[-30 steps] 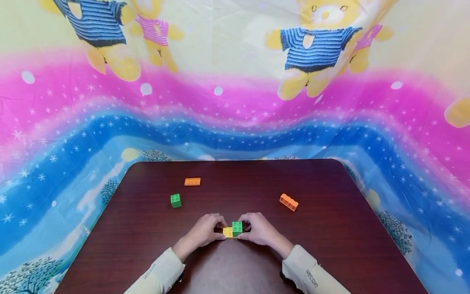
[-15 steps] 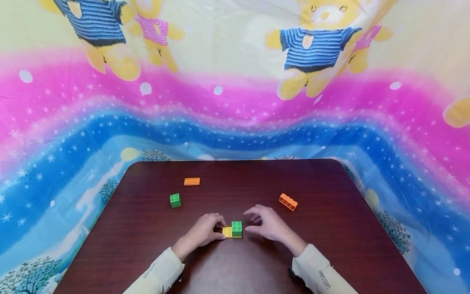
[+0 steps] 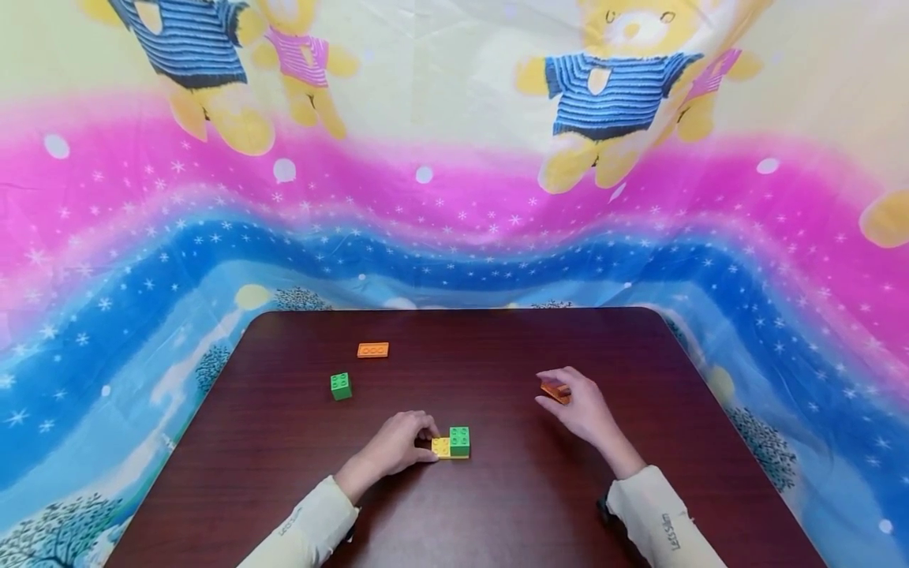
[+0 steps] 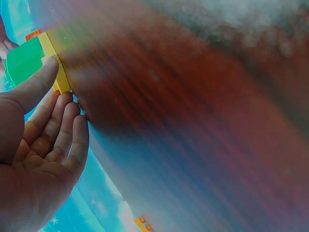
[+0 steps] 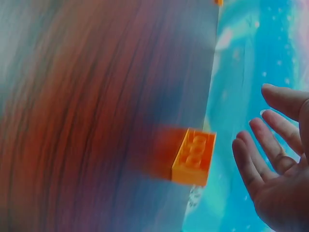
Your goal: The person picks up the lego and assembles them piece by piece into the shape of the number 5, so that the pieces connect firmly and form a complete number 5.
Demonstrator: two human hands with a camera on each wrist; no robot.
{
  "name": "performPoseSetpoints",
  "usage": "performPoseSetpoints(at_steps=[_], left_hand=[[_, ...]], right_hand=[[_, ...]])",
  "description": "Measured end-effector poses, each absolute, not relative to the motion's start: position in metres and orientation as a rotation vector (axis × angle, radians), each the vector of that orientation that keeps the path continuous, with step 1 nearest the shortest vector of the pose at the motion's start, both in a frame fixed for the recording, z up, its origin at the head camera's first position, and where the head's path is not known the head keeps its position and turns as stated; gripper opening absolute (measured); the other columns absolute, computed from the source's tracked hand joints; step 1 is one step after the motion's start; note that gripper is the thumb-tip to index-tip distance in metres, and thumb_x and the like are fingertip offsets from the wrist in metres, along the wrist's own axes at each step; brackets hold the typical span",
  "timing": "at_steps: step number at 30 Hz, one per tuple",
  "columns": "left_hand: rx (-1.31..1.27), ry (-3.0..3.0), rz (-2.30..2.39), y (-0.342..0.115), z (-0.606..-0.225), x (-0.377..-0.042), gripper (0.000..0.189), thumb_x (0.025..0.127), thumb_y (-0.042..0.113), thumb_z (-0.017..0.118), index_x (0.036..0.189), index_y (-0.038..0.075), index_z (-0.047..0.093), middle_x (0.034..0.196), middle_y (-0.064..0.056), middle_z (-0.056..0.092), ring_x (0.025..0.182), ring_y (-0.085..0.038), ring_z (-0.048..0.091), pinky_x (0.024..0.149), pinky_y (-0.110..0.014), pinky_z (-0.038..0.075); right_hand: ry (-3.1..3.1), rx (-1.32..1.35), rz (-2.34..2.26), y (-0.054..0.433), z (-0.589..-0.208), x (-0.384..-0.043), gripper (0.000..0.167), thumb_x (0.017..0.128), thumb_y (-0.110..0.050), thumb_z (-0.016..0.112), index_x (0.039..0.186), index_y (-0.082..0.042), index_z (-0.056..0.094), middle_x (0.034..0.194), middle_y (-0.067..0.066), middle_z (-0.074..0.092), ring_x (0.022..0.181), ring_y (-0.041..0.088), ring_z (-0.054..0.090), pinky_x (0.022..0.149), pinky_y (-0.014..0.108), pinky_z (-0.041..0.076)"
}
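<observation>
One green block is seated on the yellow piece pinched by the left hand, while an orange brick, flanked by the parted, empty fingers of the right hand, a second green block and a flat orange piece are left loose on the table.

Desk: dark reddish-brown, rounded far corners
Backdrop: cream, pink and blue cloth, printed bears and snowflakes
Light: soft sheen on the desk
</observation>
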State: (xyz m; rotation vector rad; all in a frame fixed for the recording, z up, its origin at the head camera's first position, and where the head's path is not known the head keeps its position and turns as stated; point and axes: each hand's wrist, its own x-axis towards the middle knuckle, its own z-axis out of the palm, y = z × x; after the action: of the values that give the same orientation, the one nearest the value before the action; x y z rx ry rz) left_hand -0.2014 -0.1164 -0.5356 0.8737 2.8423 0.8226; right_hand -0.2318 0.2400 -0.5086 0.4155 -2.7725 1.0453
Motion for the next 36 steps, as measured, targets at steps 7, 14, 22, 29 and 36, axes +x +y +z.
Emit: performPoseSetpoints(at_steps=[7,14,22,29,36], left_hand=[[0.866,2.822,0.823,-0.117,-0.535,-0.199,0.023,0.081,0.022,0.091,0.096,0.015,0.075,0.089,0.004,0.067,0.083,-0.009,0.062,0.075,-0.025,0.053],[0.865,2.818,0.828,-0.118,-0.534,-0.197,0.023,0.081,0.021,0.090,0.097,0.013,0.075,0.090,0.003,0.068,0.083,-0.011,0.063,0.075,-0.025,0.053],[0.870,2.824,0.841,-0.116,-0.532,-0.199,0.023,0.081,0.021,0.090,0.096,0.013,0.075,0.089,0.003,0.068,0.082,-0.010,0.062,0.075,-0.026,0.053],[0.866,2.833,0.832,-0.117,-0.535,-0.200,0.023,0.081,0.022,0.091,0.096,0.014,0.075,0.089,0.003,0.068,0.082,-0.011,0.063,0.075,-0.025,0.053],[0.871,2.836,0.840,-0.117,-0.536,-0.201,0.024,0.081,0.021,0.091,0.097,0.013,0.075,0.089,0.003,0.068,0.082,-0.010,0.063,0.075,-0.025,0.053]], right_hand=[[-2.801,0.252,1.048,0.264,-0.516,-0.236,0.044,0.092,-0.015,0.080,0.132,-0.007,0.067,0.123,0.017,0.067,0.109,0.037,0.067,0.096,0.054,0.057],[-2.858,0.200,1.026,0.278,-0.524,-0.240,0.049,0.092,-0.018,0.080,0.137,-0.005,0.064,0.125,0.019,0.066,0.112,0.038,0.067,0.098,0.056,0.055],[-2.940,0.203,0.985,0.284,-0.531,-0.248,0.048,0.091,-0.018,0.081,0.135,-0.006,0.065,0.127,0.019,0.067,0.110,0.036,0.066,0.097,0.057,0.054],[-2.959,0.187,0.987,0.284,-0.534,-0.252,0.041,0.092,-0.017,0.080,0.131,-0.009,0.069,0.124,0.016,0.069,0.101,0.030,0.067,0.091,0.053,0.055],[-2.962,0.078,1.041,0.284,-0.534,-0.254,0.034,0.104,-0.024,0.065,0.133,-0.008,0.069,0.135,0.021,0.066,0.117,0.039,0.062,0.101,0.060,0.050]])
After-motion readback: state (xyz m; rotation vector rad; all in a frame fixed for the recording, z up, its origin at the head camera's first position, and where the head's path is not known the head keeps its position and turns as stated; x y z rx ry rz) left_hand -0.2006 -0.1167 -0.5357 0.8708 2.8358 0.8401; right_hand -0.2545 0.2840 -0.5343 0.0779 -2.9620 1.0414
